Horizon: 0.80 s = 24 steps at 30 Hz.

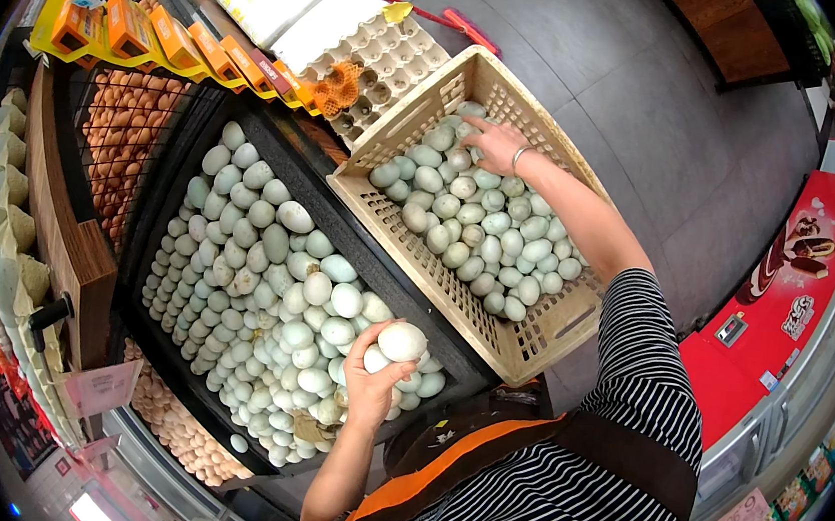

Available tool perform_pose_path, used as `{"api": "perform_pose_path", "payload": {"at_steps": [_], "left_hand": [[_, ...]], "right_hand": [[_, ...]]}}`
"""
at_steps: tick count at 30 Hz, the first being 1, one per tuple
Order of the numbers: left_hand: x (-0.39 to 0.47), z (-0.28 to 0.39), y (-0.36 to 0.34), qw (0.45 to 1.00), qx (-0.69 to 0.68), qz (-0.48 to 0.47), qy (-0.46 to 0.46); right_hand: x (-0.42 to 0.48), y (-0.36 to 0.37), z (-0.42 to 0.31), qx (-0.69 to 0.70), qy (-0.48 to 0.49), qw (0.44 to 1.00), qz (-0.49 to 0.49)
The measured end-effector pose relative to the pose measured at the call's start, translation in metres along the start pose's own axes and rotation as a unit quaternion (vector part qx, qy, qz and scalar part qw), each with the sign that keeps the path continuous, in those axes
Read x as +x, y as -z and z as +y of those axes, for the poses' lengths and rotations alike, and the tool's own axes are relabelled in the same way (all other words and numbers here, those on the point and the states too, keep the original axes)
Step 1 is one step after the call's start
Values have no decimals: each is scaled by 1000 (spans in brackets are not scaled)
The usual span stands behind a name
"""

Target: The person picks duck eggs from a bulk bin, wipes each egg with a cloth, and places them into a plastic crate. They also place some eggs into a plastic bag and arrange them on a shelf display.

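My left hand point(369, 385) is raised over a black display bin point(308, 141) heaped with pale green and white eggs point(256, 252). Its fingers and thumb close around a large whitish egg point(402, 341), with a second pale egg point(376, 360) visible in the same grip. My right hand point(498, 148), with a bangle at the wrist, reaches into a beige plastic crate point(541, 351). Its spread fingers rest over pale green eggs point(471, 213) near the crate's far end. What lies beneath the palm is hidden.
Grey egg trays point(399, 55) and an orange net point(337, 89) sit beyond the crate. Orange boxes point(131, 26) line a yellow shelf strip. Brown eggs point(124, 134) lie behind black wire mesh. A red broom point(470, 30) and a red freezer point(776, 295) stand nearby.
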State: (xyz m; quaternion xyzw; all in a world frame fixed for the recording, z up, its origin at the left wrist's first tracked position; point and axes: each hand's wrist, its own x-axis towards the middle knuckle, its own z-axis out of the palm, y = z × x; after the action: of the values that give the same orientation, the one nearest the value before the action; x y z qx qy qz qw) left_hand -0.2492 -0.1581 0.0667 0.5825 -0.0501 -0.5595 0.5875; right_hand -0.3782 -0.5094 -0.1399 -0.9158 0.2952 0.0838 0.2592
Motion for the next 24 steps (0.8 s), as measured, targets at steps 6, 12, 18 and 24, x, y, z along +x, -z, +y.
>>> {"api": "perform_pose_path", "payload": {"at_steps": [6,12,18,24], "left_hand": [[-1,3,-3,1000,3,11,-2],[2,2,-4,1000,-7,4,0],[1,4,-2,1000,-2,4,-1],[2,2,0,1000,-8,4,-7]], "right_hand": [[-20,-6,-4,42,-53,997,25],[-13,-3,-12,27,-111,993,-15],[-7,0,-13,22,-145,988,-46],[-9,-9,-3,40,-132,990,-15]]}}
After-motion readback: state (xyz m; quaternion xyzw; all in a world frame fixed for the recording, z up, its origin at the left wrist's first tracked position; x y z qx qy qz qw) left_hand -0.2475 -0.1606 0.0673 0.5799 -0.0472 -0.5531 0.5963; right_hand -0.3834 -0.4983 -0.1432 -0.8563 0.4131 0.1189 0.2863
